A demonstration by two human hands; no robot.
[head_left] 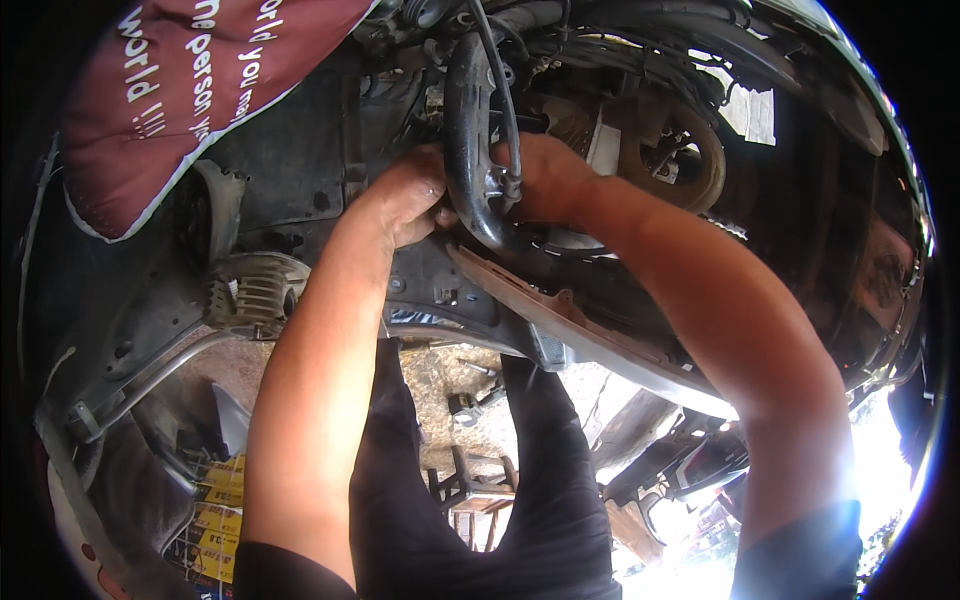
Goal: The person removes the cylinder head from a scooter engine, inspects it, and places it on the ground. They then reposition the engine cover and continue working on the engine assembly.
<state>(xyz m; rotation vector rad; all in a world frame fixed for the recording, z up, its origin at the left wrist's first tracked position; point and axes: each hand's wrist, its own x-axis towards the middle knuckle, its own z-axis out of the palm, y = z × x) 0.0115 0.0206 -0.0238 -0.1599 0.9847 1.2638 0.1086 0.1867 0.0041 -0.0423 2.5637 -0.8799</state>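
Both of my hands are up among the dark parts of a vehicle, one on each side of a thick black curved metal tube [470, 130]. My left hand [412, 195] is closed at the tube's left edge, fingers curled inward. Whatever it grips is hidden. On the other side my right hand [548, 178] has its fingers bent in toward the tube, next to a thin black cable [510, 140]. The fingertips are partly covered and I cannot see what lies in them. Just below the hands runs a long curved trim piece [570, 315].
A maroon cushion [210, 85] with white print lies upper left. Below it sits a finned metal part [250, 292]. Bundled hoses [640, 20] cross the top. Beneath me are a wooden stool [488, 492], small dark items [465, 405] on the floor, and yellow boxes [220, 525].
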